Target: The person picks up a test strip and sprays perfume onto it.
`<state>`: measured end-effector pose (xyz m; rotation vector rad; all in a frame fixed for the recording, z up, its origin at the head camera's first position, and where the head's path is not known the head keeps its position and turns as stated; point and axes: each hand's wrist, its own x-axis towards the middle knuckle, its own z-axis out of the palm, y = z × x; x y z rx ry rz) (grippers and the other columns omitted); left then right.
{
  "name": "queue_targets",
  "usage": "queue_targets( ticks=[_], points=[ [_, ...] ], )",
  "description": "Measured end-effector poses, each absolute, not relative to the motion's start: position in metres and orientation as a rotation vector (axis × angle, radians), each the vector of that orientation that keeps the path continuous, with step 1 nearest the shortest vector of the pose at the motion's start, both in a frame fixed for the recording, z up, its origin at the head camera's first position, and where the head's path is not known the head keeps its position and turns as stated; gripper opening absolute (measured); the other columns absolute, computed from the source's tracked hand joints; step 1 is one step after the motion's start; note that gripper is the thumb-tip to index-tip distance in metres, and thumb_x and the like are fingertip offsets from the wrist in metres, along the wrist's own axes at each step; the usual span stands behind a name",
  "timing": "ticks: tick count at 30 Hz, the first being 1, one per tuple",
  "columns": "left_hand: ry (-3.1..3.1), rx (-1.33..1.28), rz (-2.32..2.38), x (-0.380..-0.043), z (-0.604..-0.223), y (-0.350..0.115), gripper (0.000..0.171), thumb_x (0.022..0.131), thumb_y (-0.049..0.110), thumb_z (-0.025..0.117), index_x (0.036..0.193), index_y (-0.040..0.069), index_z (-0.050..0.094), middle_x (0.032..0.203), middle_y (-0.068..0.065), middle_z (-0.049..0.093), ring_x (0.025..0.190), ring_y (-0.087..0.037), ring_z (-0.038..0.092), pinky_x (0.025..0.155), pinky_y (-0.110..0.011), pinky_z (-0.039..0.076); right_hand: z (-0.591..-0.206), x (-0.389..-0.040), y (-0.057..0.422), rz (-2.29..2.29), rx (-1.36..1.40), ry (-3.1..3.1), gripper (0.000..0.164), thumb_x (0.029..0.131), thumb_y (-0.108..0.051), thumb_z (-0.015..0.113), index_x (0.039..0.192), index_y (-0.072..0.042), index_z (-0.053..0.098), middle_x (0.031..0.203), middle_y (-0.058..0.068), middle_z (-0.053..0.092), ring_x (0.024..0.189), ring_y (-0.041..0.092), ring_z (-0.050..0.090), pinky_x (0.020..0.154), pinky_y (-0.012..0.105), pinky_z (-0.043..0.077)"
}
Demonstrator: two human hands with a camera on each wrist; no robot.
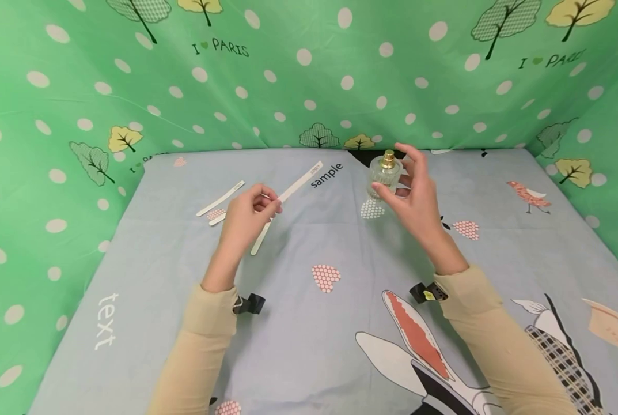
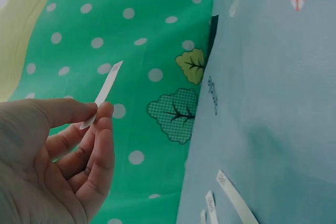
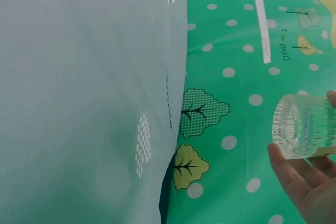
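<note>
The left hand (image 1: 246, 213) pinches a strip (image 1: 300, 181) near one end; the right hand (image 1: 417, 199) curls round the bottle (image 1: 377, 173), its nozzle (image 1: 389, 159) bare. Picking up seems done for these two: both are above the table (image 1: 298, 334), apart from each other. Three other strips (image 1: 220, 199) lie there, unheld.

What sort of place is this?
Probably a makeshift recording booth: green dotted fabric screens the back and both sides, a printed grey-blue cloth is spread flat below, and two black wrist-worn devices are in view.
</note>
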<state>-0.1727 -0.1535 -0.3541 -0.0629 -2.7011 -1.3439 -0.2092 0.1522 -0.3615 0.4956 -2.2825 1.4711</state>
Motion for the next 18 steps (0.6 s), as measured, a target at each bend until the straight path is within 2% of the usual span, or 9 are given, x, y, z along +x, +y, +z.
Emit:
queue_targets(
  ticks=[2, 7, 9, 14, 16, 18],
  points=[
    [-2.666, -0.061, -1.372, -0.174, -0.351, -0.153, 0.013, 0.096, 0.016, 0.065, 0.100, 0.004, 0.065, 0.089, -0.014, 0.076, 0.079, -0.029, 0.070, 0.063, -0.016, 0.051, -0.361, -0.207, 0.153, 1.430, 0.545, -2.255, 0.074, 0.088, -0.005, 0.074, 0.149, -0.017, 0.034, 0.116, 0.020, 0.066, 0.096, 0.029, 0.071, 0.071, 0.011, 0.056],
    [-2.614, -0.062, -1.412, -0.177, -0.342, -0.153, 0.014, 0.096, 0.018, 0.066, 0.101, 0.004, 0.066, 0.090, -0.014, 0.076, 0.074, -0.018, 0.068, 0.064, -0.017, 0.053, -0.360, -0.202, 0.154, 1.341, 0.648, -2.208, 0.072, 0.087, -0.004, 0.075, 0.148, -0.017, 0.038, 0.116, 0.022, 0.065, 0.093, 0.037, 0.073, 0.070, 0.008, 0.054],
    [-2.600, -0.064, -1.435, -0.179, -0.340, -0.152, 0.015, 0.096, 0.018, 0.066, 0.101, 0.004, 0.067, 0.090, -0.014, 0.076, 0.072, -0.013, 0.066, 0.066, -0.018, 0.055, -0.359, -0.201, 0.154, 1.297, 0.661, -2.208, 0.071, 0.087, -0.004, 0.075, 0.147, -0.016, 0.041, 0.120, 0.021, 0.063, 0.092, 0.037, 0.073, 0.071, 0.007, 0.053],
    [-2.584, -0.079, -1.449, -0.181, -0.336, -0.151, 0.015, 0.096, 0.020, 0.067, 0.102, 0.006, 0.067, 0.090, -0.013, 0.076, 0.071, -0.011, 0.067, 0.068, -0.021, 0.057, -0.358, -0.199, 0.153, 1.227, 0.662, -2.206, 0.067, 0.086, -0.006, 0.077, 0.145, -0.015, 0.046, 0.119, 0.019, 0.063, 0.090, 0.034, 0.073, 0.070, 0.004, 0.051],
    [-2.582, -0.085, -1.447, -0.183, -0.335, -0.150, 0.016, 0.096, 0.021, 0.067, 0.102, 0.006, 0.068, 0.091, -0.013, 0.076, 0.071, -0.010, 0.067, 0.068, -0.022, 0.057, -0.358, -0.198, 0.153, 1.190, 0.660, -2.214, 0.066, 0.086, -0.008, 0.077, 0.144, -0.015, 0.047, 0.118, 0.019, 0.063, 0.090, 0.032, 0.073, 0.069, 0.006, 0.052],
    [-2.576, -0.092, -1.450, -0.184, -0.335, -0.149, 0.016, 0.096, 0.021, 0.067, 0.102, 0.006, 0.068, 0.091, -0.013, 0.076, 0.070, -0.008, 0.066, 0.068, -0.021, 0.057, -0.358, -0.197, 0.152, 1.141, 0.657, -2.227, 0.065, 0.086, -0.010, 0.078, 0.143, -0.015, 0.048, 0.118, 0.019, 0.063, 0.088, 0.030, 0.070, 0.070, 0.013, 0.054]
  ],
)
